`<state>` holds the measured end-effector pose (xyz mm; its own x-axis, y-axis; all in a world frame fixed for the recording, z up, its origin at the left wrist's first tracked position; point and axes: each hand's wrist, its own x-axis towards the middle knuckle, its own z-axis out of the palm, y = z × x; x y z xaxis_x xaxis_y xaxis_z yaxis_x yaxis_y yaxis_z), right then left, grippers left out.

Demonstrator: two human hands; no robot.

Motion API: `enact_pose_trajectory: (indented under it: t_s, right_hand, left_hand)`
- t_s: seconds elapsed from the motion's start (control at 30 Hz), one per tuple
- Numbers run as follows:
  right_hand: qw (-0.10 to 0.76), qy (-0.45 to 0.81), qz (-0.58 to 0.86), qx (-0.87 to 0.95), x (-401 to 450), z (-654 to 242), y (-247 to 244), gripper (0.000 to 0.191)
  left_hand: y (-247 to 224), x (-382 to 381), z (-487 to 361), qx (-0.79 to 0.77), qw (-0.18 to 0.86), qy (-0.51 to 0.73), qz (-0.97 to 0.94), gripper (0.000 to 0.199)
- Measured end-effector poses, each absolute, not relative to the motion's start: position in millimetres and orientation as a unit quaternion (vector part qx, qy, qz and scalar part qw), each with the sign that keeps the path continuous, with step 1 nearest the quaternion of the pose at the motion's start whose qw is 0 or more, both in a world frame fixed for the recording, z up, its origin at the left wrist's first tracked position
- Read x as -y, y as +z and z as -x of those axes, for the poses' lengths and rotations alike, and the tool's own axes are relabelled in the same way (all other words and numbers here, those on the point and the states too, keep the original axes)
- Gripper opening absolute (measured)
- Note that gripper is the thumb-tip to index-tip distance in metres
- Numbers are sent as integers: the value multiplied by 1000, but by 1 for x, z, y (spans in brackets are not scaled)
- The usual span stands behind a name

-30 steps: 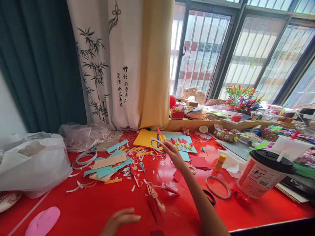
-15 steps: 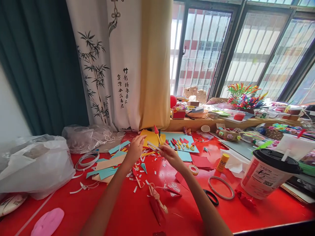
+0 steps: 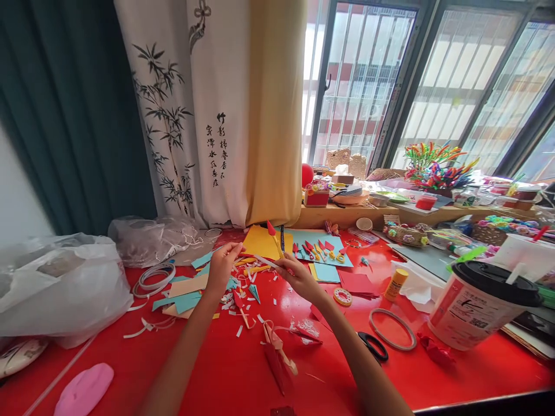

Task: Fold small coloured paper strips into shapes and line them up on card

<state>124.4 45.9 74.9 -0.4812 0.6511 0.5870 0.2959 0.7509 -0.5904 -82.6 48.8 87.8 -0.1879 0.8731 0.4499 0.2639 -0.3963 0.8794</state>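
My left hand (image 3: 223, 267) is closed at the left end of a thin strip (image 3: 265, 262), its fingertips pinched together. The strip runs pale and narrow between my two hands. My right hand (image 3: 299, 276) pinches the other end, together with a yellow paper stem that has a red pointed tip (image 3: 272, 229) and stands up tilted to the left. Beneath and behind the hands lie a yellow sheet (image 3: 260, 241) and paper scraps. Right of them, small red and yellow paper pieces (image 3: 321, 248) rest on a light blue sheet (image 3: 299, 237).
Scissors (image 3: 373, 346), a ring of tape (image 3: 392, 329), a glue stick (image 3: 396, 285) and a lidded cup (image 3: 472, 309) sit at the right. Plastic bags (image 3: 65, 289) stand at the left. Red folded pieces (image 3: 274, 367) lie in front.
My left hand has moved left and slightly down, away from my right hand, and its fingers have closed. More of the strip shows between the hands. The view has shifted slightly.
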Motion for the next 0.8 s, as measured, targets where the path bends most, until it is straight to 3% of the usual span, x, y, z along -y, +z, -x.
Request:
enact_pose_trajectory:
  t_s: [0.1, 0.27, 0.43, 0.7, 0.77, 0.8]
  right_hand:
    - [425, 207, 290, 832, -47, -125, 74, 25]
    - [420, 213, 281, 836, -46, -123, 72, 24]
    - [410, 211, 281, 842, -45, -121, 71, 26]
    - [422, 208, 274, 839, -46, -122, 72, 23]
    - [433, 202, 277, 834, -47, -122, 71, 23]
    - [441, 199, 279, 829, -48, -123, 70, 23]
  left_hand:
    - [93, -41, 85, -510, 214, 549, -627, 35]
    - [101, -41, 74, -471, 104, 463, -744, 20]
    - [96, -46, 75, -513, 97, 500, -692, 20]
    - [94, -32, 103, -560, 179, 474, -655, 38]
    - [101, -11, 101, -541, 249, 387, -704, 33]
    - [105, 2, 99, -492, 280, 339, -751, 21]
